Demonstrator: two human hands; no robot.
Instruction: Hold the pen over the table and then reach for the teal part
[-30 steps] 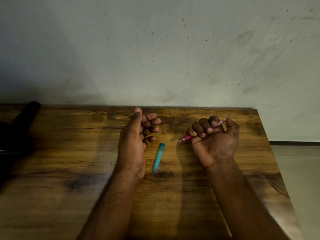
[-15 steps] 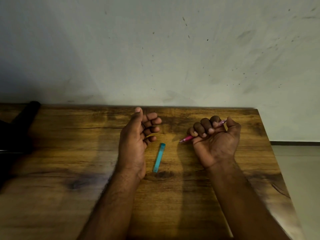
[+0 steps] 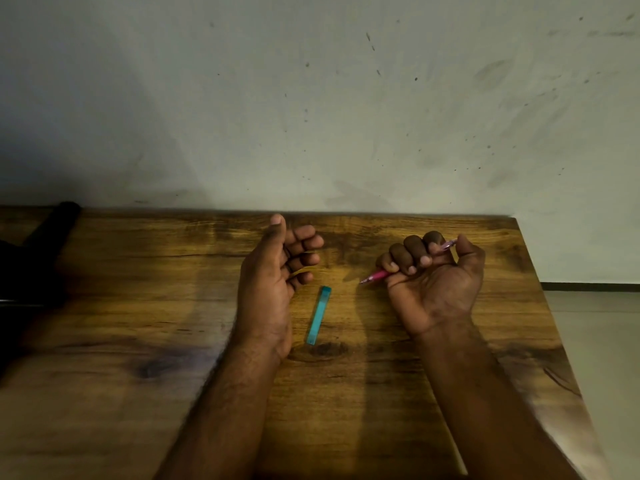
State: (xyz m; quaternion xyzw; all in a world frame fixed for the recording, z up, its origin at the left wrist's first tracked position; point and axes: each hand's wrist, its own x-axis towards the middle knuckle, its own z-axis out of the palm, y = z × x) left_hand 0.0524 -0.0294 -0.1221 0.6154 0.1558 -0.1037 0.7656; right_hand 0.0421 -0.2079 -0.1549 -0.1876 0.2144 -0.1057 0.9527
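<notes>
L hand (image 3: pixel 273 282) rests on its edge on the wooden table (image 3: pixel 104 341), fingers loosely curled, holding nothing. Teal pen cap (image 3: pixel 319 315) lies just right of it. R hand (image 3: pixel 433 282), right of cap, grips pink pen (image 3: pixel 375 276), tip pointing toward cap.

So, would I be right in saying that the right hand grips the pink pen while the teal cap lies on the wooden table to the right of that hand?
Not quite. The right hand does grip the pink pen, but the teal cap lies on the wooden table to the left of that hand, between it and the left hand. The head view shows this.
</notes>
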